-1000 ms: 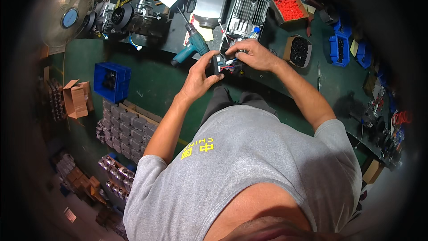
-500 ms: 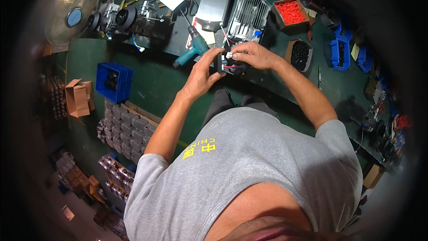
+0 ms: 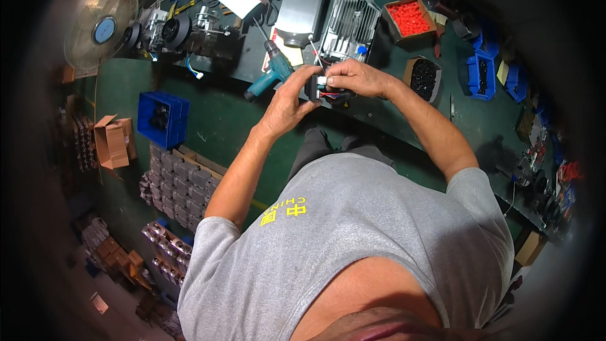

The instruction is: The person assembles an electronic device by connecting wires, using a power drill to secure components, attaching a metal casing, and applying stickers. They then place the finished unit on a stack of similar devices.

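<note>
My left hand (image 3: 285, 105) grips a small black part (image 3: 311, 91) by its edges, thumb below and fingers above. Between the thumb and fingers of my right hand (image 3: 358, 79) is a white plug connector (image 3: 322, 81), held up against the black part. Whether the plug is seated cannot be made out. Thin red and blue wires (image 3: 330, 95) run just under it. Directly beyond my hands lies a finned metal motor housing (image 3: 351, 22) with a blue cap (image 3: 362, 49). A teal cordless drill (image 3: 275, 71) rests beside my left hand.
A smooth silver cover (image 3: 303, 3) lies behind the drill. To the right are a box of red caps (image 3: 410, 17), a box of black parts (image 3: 424, 77) and blue bins (image 3: 481, 76). At left stand motor assemblies (image 3: 180, 28) and a fan (image 3: 104, 28).
My right hand has shifted slightly left, bringing the white plug connector closer against the black part. The black part has turned a little in my left hand.
</note>
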The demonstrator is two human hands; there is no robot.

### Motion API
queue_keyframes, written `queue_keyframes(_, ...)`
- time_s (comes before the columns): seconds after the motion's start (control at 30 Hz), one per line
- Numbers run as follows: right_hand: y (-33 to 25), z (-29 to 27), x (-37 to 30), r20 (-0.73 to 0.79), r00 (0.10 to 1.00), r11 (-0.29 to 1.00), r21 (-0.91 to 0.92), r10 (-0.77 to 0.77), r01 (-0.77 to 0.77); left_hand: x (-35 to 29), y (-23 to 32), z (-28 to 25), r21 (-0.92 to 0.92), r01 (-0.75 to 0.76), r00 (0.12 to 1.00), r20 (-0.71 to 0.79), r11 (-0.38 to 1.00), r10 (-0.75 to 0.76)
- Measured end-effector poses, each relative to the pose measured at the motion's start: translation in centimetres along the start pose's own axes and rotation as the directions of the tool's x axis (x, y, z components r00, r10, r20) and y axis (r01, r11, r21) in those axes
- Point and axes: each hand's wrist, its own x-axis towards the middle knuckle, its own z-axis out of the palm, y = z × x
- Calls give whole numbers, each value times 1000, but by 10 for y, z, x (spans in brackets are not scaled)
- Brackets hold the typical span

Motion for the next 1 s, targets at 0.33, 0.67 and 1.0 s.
queue_keyframes(0.33, 4, -4, 0, 72, 996, 998, 47, 44, -48, 3, -6, 4, 51, -16, 996, 84, 999, 12)
queue_keyframes(0.67, -17, 28, -37, -219, 969, 955, -241, 118, -171, 4, 29, 18, 235, 69, 985, 136, 970, -103)
queue_keyframes(1.0, 6, 28, -76, -411, 895, 981, 151, 174, -122, 87, -113, 43, 1, 167, 915, -373, 986, -154)
